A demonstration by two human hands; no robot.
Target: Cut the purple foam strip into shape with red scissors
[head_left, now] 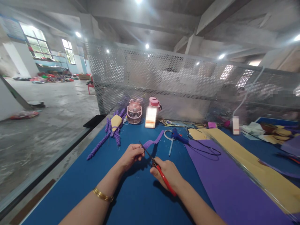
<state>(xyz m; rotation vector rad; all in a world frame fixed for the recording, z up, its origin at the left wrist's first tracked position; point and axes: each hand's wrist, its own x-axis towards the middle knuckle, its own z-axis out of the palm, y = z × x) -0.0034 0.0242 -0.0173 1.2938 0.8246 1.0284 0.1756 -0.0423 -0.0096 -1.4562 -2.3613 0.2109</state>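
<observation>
My left hand [131, 155] pinches one end of a narrow purple strip [154, 142] that curls away toward the back of the blue table [140, 200]. My right hand [167, 172] is closed on red-handled scissors [156, 164], whose dark blades point up-left and meet the strip right beside my left fingertips. A gold bangle sits on my left wrist. Both hands hover just above the table near its middle.
A large purple sheet [225, 184] and a yellow sheet [255, 168] lie to the right. A blue glue gun [177, 135] with cord, purple braided stems [105, 140], a pink cup [134, 112] and a pink bottle [154, 104] stand before a perforated metal screen [187, 84]. The table's left edge drops to the floor.
</observation>
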